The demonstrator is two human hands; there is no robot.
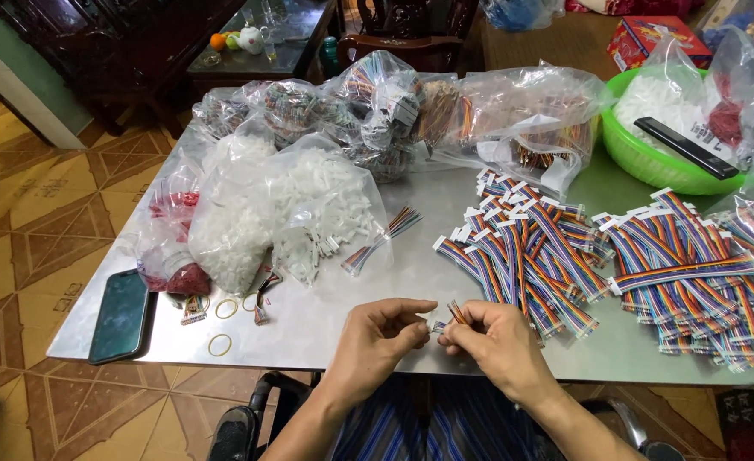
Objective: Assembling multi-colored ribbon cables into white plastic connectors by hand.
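Head view: left hand [377, 335] pinches small white plastic connector [438, 326]; right hand [498, 343] fingers grip rainbow ribbon wires [456, 312]. Misaligned wires could bend; connector may slip off tabletop [326, 316] edge.

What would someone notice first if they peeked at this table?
Probably the heaps of rainbow ribbon cables with white plugs, spread over the right half of the metal table. Next, the clear bags of white plastic connectors piled at the left, and the bright green basket at the far right. At the near edge, the left hand and right hand pinch one small cable between them.
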